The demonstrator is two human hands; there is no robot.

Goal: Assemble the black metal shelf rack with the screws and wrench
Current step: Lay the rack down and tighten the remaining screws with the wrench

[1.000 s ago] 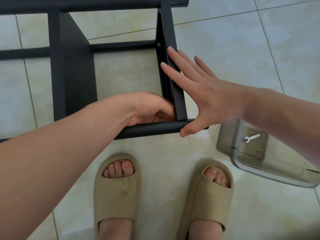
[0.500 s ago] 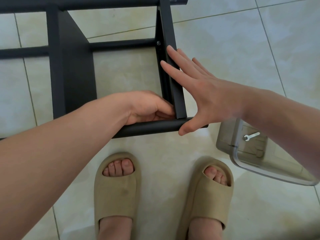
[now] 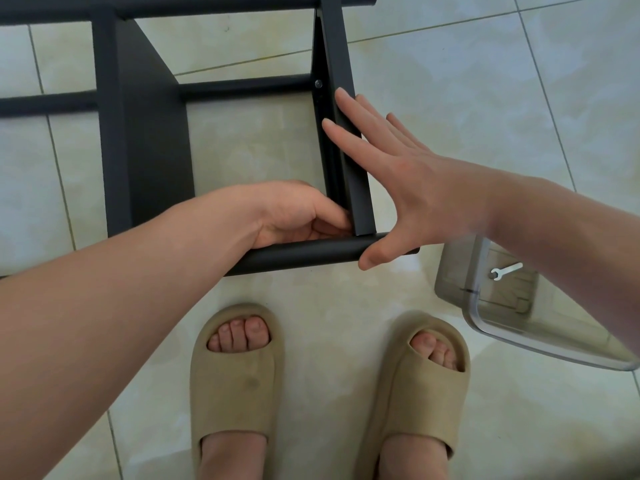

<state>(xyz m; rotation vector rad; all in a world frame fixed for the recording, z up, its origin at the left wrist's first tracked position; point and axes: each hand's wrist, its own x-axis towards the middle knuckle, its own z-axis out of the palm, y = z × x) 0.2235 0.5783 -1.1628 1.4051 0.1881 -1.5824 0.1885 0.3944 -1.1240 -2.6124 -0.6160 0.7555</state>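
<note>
Floor (image 3: 467, 140); rack corner (image 3: 362, 216) between open right grip (image 3: 415, 195) and curled left grip (image 3: 291, 216), contents hidden

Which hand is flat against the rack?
The right hand: its fingers lie straight along the flat bar, while the left hand is curled at the corner.

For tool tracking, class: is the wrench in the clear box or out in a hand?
In the clear box. The wrench lies inside it; the left hand and right hand are both on the rack.

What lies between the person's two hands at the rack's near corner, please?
In the head view, the rack's black side bar separates the left hand from the right hand.
</note>
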